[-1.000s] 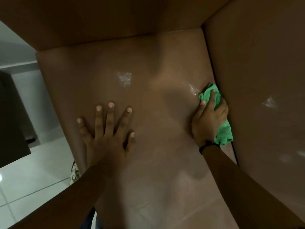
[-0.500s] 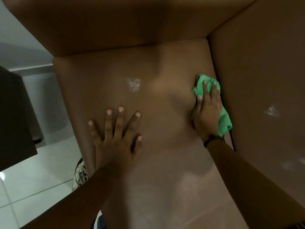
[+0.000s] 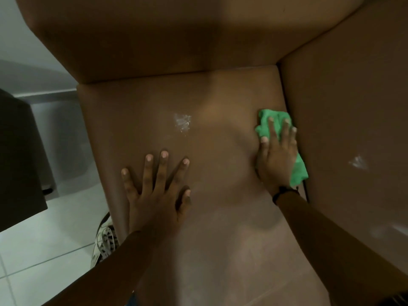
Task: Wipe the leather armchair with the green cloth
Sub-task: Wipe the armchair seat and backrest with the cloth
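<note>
While we lean over the armchair (image 3: 220,250), its seat runs away from us toward the backrest, with the armrest (image 3: 353,107) rising on the right. Our left hand (image 3: 154,195) lies flat on the seat, fingers spread, holding nothing. Our right hand (image 3: 276,155) presses the cloth (image 3: 265,120) flat in the seam beside the armrest. A white smear (image 3: 182,123) sits up-left of the cloth, nearer the left hand, though we judge the right should sweep leftward across to it.
</note>
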{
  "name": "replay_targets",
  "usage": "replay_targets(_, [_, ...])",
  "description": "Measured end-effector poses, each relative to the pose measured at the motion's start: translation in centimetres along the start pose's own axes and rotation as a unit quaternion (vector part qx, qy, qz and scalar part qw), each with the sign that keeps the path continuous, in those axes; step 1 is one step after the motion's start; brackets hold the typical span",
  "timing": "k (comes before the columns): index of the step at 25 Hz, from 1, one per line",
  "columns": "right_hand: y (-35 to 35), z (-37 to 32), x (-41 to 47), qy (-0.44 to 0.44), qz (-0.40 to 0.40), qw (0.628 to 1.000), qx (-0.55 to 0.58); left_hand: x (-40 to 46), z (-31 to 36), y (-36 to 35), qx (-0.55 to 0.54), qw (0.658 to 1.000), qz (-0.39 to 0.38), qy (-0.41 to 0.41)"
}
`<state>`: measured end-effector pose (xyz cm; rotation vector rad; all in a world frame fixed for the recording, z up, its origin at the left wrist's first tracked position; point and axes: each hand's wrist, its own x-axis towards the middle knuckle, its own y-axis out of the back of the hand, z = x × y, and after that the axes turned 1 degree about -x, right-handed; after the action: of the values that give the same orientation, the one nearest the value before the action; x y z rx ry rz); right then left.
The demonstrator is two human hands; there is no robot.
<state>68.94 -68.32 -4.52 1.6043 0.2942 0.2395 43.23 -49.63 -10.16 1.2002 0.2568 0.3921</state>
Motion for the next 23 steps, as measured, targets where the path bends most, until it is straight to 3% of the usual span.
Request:
replay_targets(2, [-0.6, -1.0, 1.7, -0.111, 0.016, 0.993, 0.021, 0.1, 0.0, -0.2, 0.002, 1.000, 0.008, -0.009])
replay_targets(3, [-0.9, -2.0, 2.6, -0.116, 0.019, 0.993, 0.032, 0.3, 0.0, -0.3, 0.007, 1.000, 0.010, -0.010])
replay_targets(7, [-1.8, -3.1, -2.4, 0.101, 0.004, 0.995, -0.017, 0.0, -0.3, -0.3, 0.006, 1.000, 0.009, -0.001])
replay_targets(9, [-0.7, -3.2, -3.6, 0.072, -0.002, 0.997, -0.011, 0.2, -0.1, 0.3, 0.009, 1.000, 0.009, -0.006])
replay_targets(12, [-0.8, -7.6, 1.0, -0.086, 0.037, 0.996, 0.010, 0.6, 0.0, 0.1, 0.006, 1.000, 0.017, -0.003])
replay_targets(14, [-1.6, -10.2, 2.6, -0.016, 0.057, 0.998, -0.010, 1.0, -0.2, -0.4, 0.020, 0.999, 0.025, -0.009])
replay_targets(17, [-2.0, -9.9, -2.8, 0.101, 0.009, 0.995, -0.026, 0.3, -0.2, -0.1, 0.002, 1.000, 0.022, -0.001])
replay_targets(21, [-1.0, -11.9, 0.1, -0.039, 0.001, 0.999, 0.032, 0.3, 0.1, 0.0, 0.018, 1.000, 0.014, -0.013])
replay_targets(23, [-1.6, -15.0, 2.1, 0.049, 0.001, 0.998, 0.025, 0.6, -0.3, -0.5, 0.031, 0.999, 0.023, -0.016])
